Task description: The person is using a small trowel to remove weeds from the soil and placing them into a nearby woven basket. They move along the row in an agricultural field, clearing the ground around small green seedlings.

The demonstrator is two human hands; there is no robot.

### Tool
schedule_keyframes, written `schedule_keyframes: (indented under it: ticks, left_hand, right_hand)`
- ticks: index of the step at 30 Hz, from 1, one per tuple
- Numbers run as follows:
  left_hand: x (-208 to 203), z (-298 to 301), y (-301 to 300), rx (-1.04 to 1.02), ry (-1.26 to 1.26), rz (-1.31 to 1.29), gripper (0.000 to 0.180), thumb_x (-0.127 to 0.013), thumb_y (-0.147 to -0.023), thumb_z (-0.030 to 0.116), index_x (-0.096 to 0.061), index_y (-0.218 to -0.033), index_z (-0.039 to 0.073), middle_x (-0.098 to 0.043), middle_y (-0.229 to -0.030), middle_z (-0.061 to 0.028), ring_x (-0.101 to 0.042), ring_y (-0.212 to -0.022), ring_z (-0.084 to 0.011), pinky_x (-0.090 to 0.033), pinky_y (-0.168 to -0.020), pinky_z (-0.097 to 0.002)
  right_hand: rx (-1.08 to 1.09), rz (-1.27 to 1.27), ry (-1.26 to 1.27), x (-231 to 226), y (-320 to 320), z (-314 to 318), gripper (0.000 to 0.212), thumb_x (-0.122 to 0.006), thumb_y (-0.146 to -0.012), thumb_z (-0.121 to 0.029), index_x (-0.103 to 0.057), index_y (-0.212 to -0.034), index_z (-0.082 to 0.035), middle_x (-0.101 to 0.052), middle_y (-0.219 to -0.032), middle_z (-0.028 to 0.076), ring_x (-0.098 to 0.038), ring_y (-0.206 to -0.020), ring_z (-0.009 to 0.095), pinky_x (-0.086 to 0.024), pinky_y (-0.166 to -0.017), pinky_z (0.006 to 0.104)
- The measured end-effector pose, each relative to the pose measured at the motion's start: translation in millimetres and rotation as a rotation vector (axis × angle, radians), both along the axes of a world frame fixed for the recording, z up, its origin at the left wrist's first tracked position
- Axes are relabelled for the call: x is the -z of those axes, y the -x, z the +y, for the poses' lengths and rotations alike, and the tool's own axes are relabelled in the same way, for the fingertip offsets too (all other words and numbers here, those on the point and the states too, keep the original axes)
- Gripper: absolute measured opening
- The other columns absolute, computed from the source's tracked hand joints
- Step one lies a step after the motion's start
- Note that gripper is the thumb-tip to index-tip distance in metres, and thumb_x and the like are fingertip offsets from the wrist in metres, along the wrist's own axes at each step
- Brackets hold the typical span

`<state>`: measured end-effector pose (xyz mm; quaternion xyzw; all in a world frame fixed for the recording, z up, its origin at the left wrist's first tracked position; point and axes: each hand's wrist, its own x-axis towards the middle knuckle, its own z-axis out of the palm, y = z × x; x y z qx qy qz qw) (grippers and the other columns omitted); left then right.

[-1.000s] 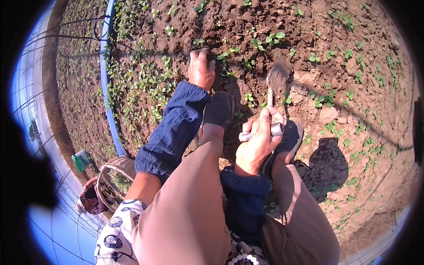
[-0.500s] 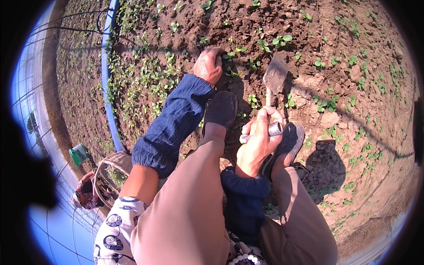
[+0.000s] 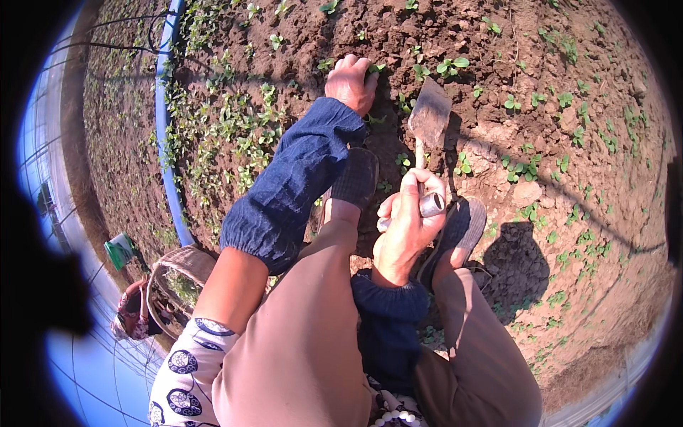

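My right hand (image 3: 404,231) is wrapped round a short-handled hand hoe (image 3: 430,117). Its flat, soil-stained blade points away from me, a little above the ground, and a hollow metal tube end pokes out of the fist. Farther out and to the left, my left hand (image 3: 351,87) is down on the brown soil with its fingers curled together. The fingertips are hidden, so what they grip cannot be made out. A small green seedling (image 3: 376,68) stands right beside those fingers. More seedlings (image 3: 451,67) grow past the blade.
Dense low greens (image 3: 249,142) cover the ground on the left, bordered by a blue hose (image 3: 164,135). A wicker basket (image 3: 186,260) stands at lower left, near a green and white packet (image 3: 121,250) and another person (image 3: 131,313). My shoes (image 3: 462,228) rest among the seedlings.
My left hand has shifted slightly farther out and to the right over the soil. The hoe blade has moved a little left and away from me, still in my right hand.
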<state>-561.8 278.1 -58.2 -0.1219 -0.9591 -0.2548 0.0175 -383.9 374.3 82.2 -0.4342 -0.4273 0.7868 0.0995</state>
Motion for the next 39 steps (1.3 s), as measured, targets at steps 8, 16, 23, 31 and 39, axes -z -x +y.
schedule_keyframes:
  ticks: [8, 16, 23, 31, 39]
  left_hand:
    - [5.3, -4.2, -3.1, 0.01, 0.063, 0.025, 0.022, -0.069, -0.081, 0.017, -0.068, -0.099, 0.004, -0.058, -0.094, -0.0135, -0.057, -0.096, -0.0347, -0.048, -0.08, -0.0434]
    - [8.9, 1.4, -0.5, -0.028, 0.162, 0.046, 0.021, -0.07, -0.078, 0.02, -0.065, -0.093, 0.007, -0.058, -0.097, -0.0121, -0.056, -0.099, -0.0329, -0.048, -0.08, -0.0467]
    - [-46.6, -68.6, -53.6, -0.024, 0.083, 0.061, 0.019, -0.064, -0.081, 0.008, -0.059, -0.1, 0.006, -0.059, -0.094, -0.014, -0.057, -0.093, -0.0357, -0.048, -0.077, -0.0438]
    - [-22.9, -177.4, -56.0, -0.09, 0.4, -0.369, 0.026, -0.065, -0.087, 0.02, -0.057, -0.104, 0.002, -0.065, -0.092, -0.0213, -0.065, -0.084, -0.04, -0.053, -0.071, -0.047]
    - [-12.8, -190.8, -55.6, -0.167, 0.186, -0.455, 0.037, -0.059, -0.091, 0.039, -0.066, -0.107, 0.006, -0.067, -0.084, -0.0234, -0.066, -0.081, -0.0406, -0.053, -0.073, -0.0458]
  right_hand:
    - [-0.009, -0.058, 0.018, -4.4, 1.7, 0.8, 0.009, -0.06, -0.095, -0.012, -0.057, -0.1, -0.005, -0.053, -0.07, 0.0, -0.047, -0.045, 0.007, -0.031, -0.04, 0.0199]
    - [-0.048, -0.038, -0.007, -5.8, 4.9, -2.9, 0.011, -0.06, -0.094, -0.013, -0.056, -0.1, -0.004, -0.048, -0.06, -0.001, -0.044, -0.042, 0.007, -0.028, -0.038, 0.02]
    - [-0.423, 0.0, -0.151, -7.1, 3.3, 1.8, 0.009, -0.061, -0.093, -0.006, -0.058, -0.099, -0.001, -0.058, -0.08, 0.002, -0.049, -0.05, 0.007, -0.041, -0.046, 0.022]
    - [-1.011, 0.128, -0.65, -6.2, 8.1, -28.2, 0.017, -0.065, -0.081, -0.002, -0.062, -0.095, -0.009, -0.065, -0.072, 0.018, -0.067, -0.073, 0.037, -0.05, -0.059, 0.0394]
    - [-1.329, 0.061, -0.978, 8.1, 27.2, -53.3, 0.026, -0.071, -0.074, -0.006, -0.06, -0.098, -0.01, -0.067, -0.075, 0.017, -0.066, -0.073, 0.04, -0.05, -0.064, 0.0484]
